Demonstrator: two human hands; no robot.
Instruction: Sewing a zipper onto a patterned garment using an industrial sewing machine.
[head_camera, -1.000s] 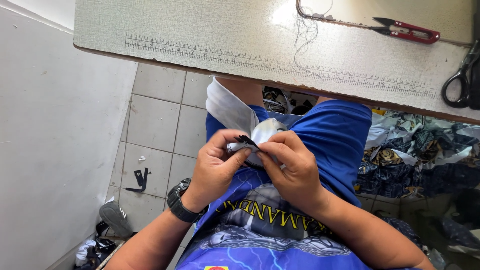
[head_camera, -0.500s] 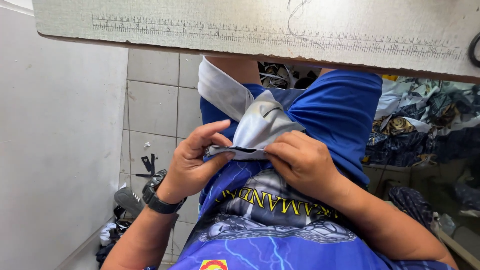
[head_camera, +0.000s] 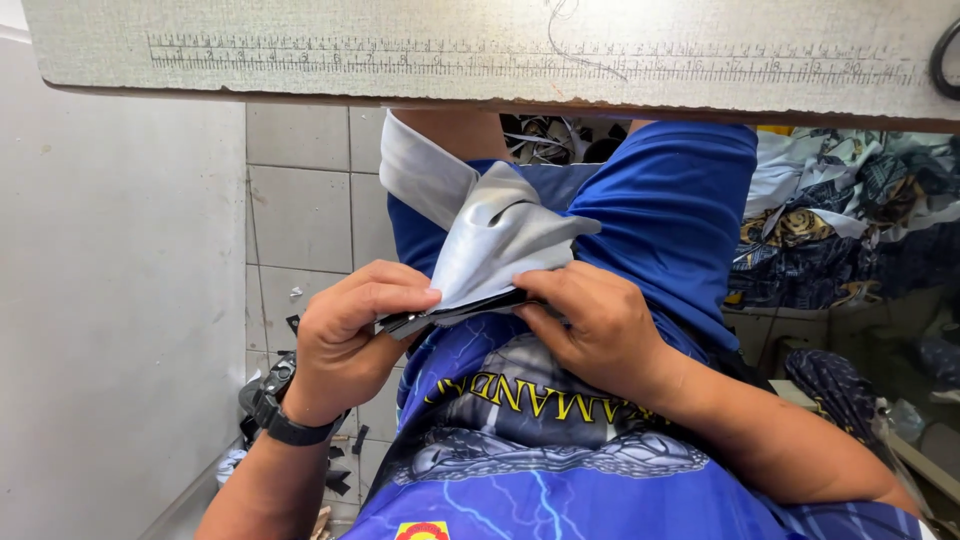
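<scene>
Here, seen from above:
Grey cloth (head_camera: 500, 235): held over the lap, just below the counter edge, folded and bunched, with one flap standing up toward the counter.
Dark edge (head_camera: 455, 310): a thin black strip along the cloth's lower fold, pinched between both hands.
Left hand (head_camera: 350, 335): closed on the cloth's left end, thumb pressed on top, fingers curled beneath; a black watch (head_camera: 280, 410) is worn on the wrist.
Right hand (head_camera: 590, 325): closed on the cloth's right end, thumb touching the fold, fingers tucked under.
Counter (head_camera: 400, 40): pale and worn, with a ruler scale marked along its near edge; a loose thread (head_camera: 580, 40) lies on it.
Shirt (head_camera: 560, 470): blue, printed, worn by the person.
Floor (head_camera: 300, 220): grey tiles, scattered with dark scraps (head_camera: 340, 470).
Fabric pile (head_camera: 850, 220): patterned pieces heaped at the right, well apart from the hands.
</scene>
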